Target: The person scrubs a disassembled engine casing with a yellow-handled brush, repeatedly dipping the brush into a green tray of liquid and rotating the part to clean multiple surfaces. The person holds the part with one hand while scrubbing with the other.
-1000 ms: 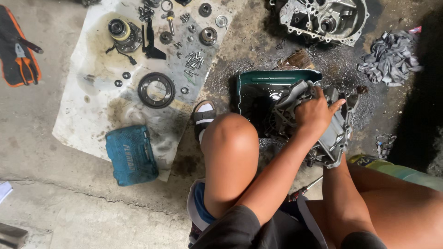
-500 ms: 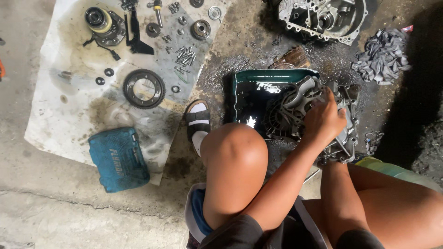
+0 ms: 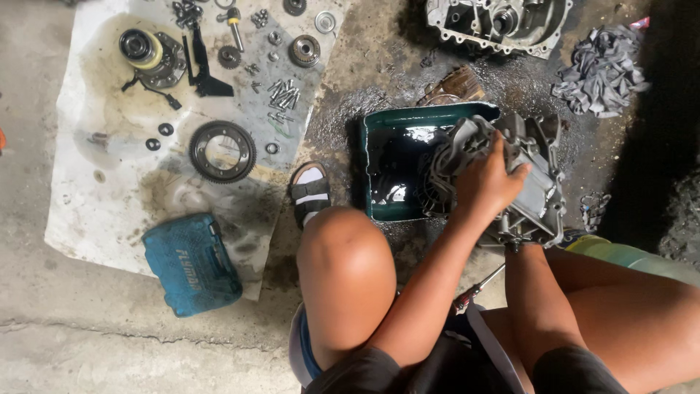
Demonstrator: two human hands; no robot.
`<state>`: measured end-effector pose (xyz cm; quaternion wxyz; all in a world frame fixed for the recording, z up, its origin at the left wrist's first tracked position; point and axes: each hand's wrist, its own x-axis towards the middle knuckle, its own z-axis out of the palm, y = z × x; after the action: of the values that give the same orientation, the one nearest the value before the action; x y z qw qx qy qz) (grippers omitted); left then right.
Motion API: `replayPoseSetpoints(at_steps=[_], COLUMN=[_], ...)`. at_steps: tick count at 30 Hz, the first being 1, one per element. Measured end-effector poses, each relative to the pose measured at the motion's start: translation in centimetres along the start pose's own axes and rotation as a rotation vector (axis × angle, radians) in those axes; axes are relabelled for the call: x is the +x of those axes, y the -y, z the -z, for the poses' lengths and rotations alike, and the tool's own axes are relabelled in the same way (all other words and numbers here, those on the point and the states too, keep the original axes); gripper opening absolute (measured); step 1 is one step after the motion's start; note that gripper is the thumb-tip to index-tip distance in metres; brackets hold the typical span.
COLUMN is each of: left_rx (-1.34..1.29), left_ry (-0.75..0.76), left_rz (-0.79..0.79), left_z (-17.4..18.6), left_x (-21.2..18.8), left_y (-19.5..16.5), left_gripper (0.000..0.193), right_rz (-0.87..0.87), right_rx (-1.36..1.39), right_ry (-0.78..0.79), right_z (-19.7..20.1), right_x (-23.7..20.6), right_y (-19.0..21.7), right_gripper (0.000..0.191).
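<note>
Squatting on the concrete floor (image 3: 87,343), the person held a grey cast-metal engine casing (image 3: 529,186) tilted over the right edge of a green wash tray (image 3: 379,131) of dark fluid, left hand (image 3: 487,182) with fingers closed over its upper rim. The right hand was hidden beneath the casing, so its grip could not be told. The casing appeared heavy, rigid and oil-slick; the ribbed rim and bolt bosses looked the surest holds.
</note>
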<state>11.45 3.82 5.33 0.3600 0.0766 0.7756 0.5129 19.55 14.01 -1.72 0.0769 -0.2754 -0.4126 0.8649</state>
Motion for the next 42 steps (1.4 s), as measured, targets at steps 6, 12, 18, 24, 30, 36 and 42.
replayPoseSetpoints(at_steps=[6, 12, 18, 24, 30, 36, 42], left_rx=[0.164, 0.239, 0.323, 0.304, 0.245, 0.180, 0.200], left_ry=[-0.136, -0.167, -0.272, -0.516, -0.565, -0.667, -0.606], left_rz=[-0.111, -0.063, -0.136, -0.301, -0.421, -0.480, -0.450], left_z=[1.2, 0.7, -1.1, -1.6, -0.4, -0.7, -1.5], left_x=[-0.3, -1.3, -2.2, -3.5, -4.1, -4.1, -3.1], left_y=[0.2, -0.6, 0.1, 1.7, 2.4, 2.8, 2.7], left_gripper=[0.092, 0.082, 0.075, 0.073, 0.067, 0.057, 0.057], right_rz=[0.011, 0.052, 0.035, -0.011, 0.011, 0.099, 0.159], right_rx=[0.010, -0.053, -0.215, 0.055, -0.084, 0.049, -0.218], right_ry=[0.000, 0.009, 0.059, 0.048, 0.091, 0.144, 0.148], right_z=[-0.6, -1.6, -2.1, -2.0, -2.6, -2.5, -2.1], right_x=[0.2, -0.5, -0.2, -1.0, -0.8, -0.2, 0.8], right_y=[0.7, 1.1, 0.6, 0.2, 0.5, 1.4, 1.8], right_gripper=[0.049, 0.046, 0.049, 0.052, 0.049, 0.042, 0.042])
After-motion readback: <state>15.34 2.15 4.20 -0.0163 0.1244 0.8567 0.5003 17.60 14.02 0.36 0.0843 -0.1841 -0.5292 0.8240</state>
